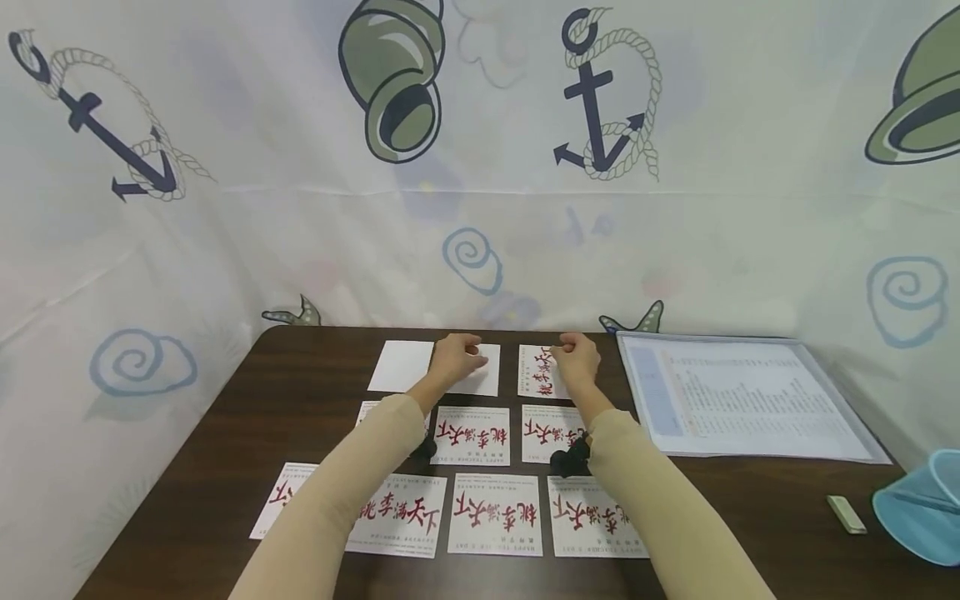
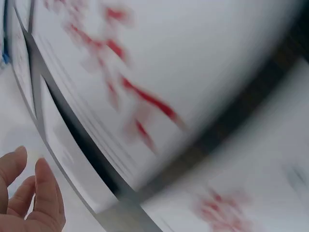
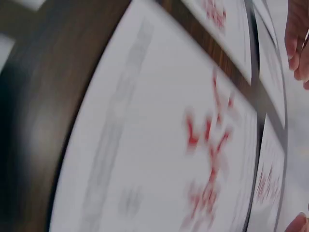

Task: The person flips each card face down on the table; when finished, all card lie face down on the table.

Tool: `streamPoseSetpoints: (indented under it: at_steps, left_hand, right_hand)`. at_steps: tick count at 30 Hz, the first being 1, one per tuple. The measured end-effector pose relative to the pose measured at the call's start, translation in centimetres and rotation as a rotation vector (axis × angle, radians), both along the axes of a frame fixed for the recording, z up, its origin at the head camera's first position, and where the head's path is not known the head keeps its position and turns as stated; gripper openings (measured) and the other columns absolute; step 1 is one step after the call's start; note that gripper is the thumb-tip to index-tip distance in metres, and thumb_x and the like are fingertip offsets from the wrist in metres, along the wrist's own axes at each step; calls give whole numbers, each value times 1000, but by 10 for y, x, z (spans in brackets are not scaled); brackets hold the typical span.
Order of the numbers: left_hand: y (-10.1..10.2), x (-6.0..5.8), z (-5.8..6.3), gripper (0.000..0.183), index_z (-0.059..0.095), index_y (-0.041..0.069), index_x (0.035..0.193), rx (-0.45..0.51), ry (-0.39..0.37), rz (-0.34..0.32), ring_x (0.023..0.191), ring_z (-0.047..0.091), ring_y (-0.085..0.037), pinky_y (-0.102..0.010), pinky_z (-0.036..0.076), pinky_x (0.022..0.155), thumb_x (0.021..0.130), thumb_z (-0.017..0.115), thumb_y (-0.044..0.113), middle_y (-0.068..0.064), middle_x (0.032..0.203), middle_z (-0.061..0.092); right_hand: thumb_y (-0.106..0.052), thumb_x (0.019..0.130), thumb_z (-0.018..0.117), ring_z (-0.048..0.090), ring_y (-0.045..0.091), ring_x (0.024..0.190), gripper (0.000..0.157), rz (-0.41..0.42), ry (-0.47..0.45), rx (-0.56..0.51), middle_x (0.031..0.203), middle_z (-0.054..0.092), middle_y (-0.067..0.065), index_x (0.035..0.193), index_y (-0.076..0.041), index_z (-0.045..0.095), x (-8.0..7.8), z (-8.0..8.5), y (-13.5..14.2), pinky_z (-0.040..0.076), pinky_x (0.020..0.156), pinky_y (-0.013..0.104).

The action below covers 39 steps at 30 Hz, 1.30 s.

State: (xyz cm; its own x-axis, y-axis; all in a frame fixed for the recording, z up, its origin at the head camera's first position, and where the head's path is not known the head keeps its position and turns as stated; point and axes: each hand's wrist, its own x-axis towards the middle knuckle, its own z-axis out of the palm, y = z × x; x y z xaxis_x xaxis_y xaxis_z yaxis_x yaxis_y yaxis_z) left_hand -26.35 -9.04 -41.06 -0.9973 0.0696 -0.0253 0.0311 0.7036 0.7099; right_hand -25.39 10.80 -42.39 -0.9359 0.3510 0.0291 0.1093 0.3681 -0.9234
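In the head view my left hand (image 1: 456, 358) is over blank white paper (image 1: 400, 367) at the back of the table, loosely bent fingers and thumb apart. Nothing shows between the fingers (image 2: 47, 191) in the left wrist view. My right hand (image 1: 577, 360) is at the right side of a white card with red characters (image 1: 536, 372), hiding part of it; contact is unclear. That card lies flat. Nearer me, more red-lettered cards (image 1: 471, 435) lie in rows, such as a front card (image 1: 495, 515). My forearms cover parts of several. Both wrist views are blurred.
A framed printed sheet (image 1: 750, 396) lies at the back right of the dark table (image 1: 202, 500). A small pale green-grey block (image 1: 847, 514) lies near the right, beside a light-blue container (image 1: 922, 508). A patterned cloth (image 1: 480, 208) hangs behind the table.
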Motion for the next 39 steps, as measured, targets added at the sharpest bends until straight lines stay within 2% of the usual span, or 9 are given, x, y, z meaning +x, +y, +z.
streamPoseSetpoints:
  at_steps: [2, 6, 14, 21, 26, 30, 34, 36, 39]
  left_hand:
    - [10, -1, -1, 44, 58, 3, 127, 35, -28, -21, 97, 61, -25, -29, 52, 74, 85, 68, 14, -12, 109, 64]
    - [26, -1, -5, 47, 57, 2, 127, 59, -68, -21, 97, 60, -23, -28, 51, 75, 84, 70, 13, -11, 108, 62]
    - [48, -2, -10, 49, 55, -3, 127, 101, -97, -9, 102, 58, -27, -34, 50, 85, 82, 71, 9, -14, 111, 61]
    - [62, -4, -10, 54, 53, -2, 130, 35, -100, -14, 107, 57, -28, -38, 48, 91, 81, 73, 10, -13, 114, 61]
    - [69, -7, -12, 52, 57, -1, 126, -35, -64, -30, 97, 57, -25, -37, 49, 85, 79, 75, 10, -12, 108, 62]
    - [72, -9, -13, 39, 64, -1, 114, -74, -34, -42, 81, 52, -20, -32, 47, 72, 78, 75, 9, -9, 92, 60]
    - [74, -12, -14, 17, 64, -1, 86, -82, 3, -63, 67, 43, -16, -27, 38, 60, 77, 76, 7, -3, 72, 48]
    - [74, -12, -15, 22, 55, 2, 70, -79, 13, -66, 62, 38, -16, -26, 33, 56, 77, 76, 7, -1, 64, 40]
    - [74, -13, -18, 38, 41, 8, 61, -79, 15, -66, 56, 33, -14, -25, 30, 53, 77, 76, 6, 1, 58, 32]
  right_hand:
    - [-5, 86, 63, 51, 25, 88, 30, -11, -41, -2, 95, 57, 14, 114, 3, 60, -1, -2, 9, 44, 74, 33]
    - [-5, 86, 64, 52, 22, 84, 32, 0, -124, 7, 96, 58, 13, 116, 3, 60, -1, -8, 18, 43, 70, 29]
    - [-5, 87, 62, 53, 28, 98, 37, 41, -215, 8, 110, 56, 19, 122, 4, 56, 0, -8, 22, 46, 82, 38]
    - [-5, 87, 62, 54, 30, 101, 35, 45, -231, 46, 113, 58, 20, 121, 5, 58, -2, -7, 27, 47, 85, 40]
    - [-4, 86, 61, 55, 30, 102, 33, 35, -244, 73, 114, 60, 20, 118, 4, 60, -5, -5, 30, 47, 85, 39]
    - [-3, 86, 61, 57, 30, 101, 30, 30, -248, 103, 112, 62, 19, 115, 3, 63, -8, -6, 30, 48, 83, 39]
    - [-2, 85, 62, 58, 30, 99, 26, 11, -238, 112, 109, 64, 19, 110, 2, 65, -11, -5, 31, 48, 83, 39]
    - [-2, 85, 62, 58, 29, 97, 26, 6, -240, 98, 108, 64, 19, 110, 2, 64, -12, -5, 31, 48, 83, 39]
    - [-2, 84, 62, 58, 27, 93, 25, 5, -227, 86, 105, 64, 17, 109, 2, 64, -12, -7, 31, 48, 80, 38]
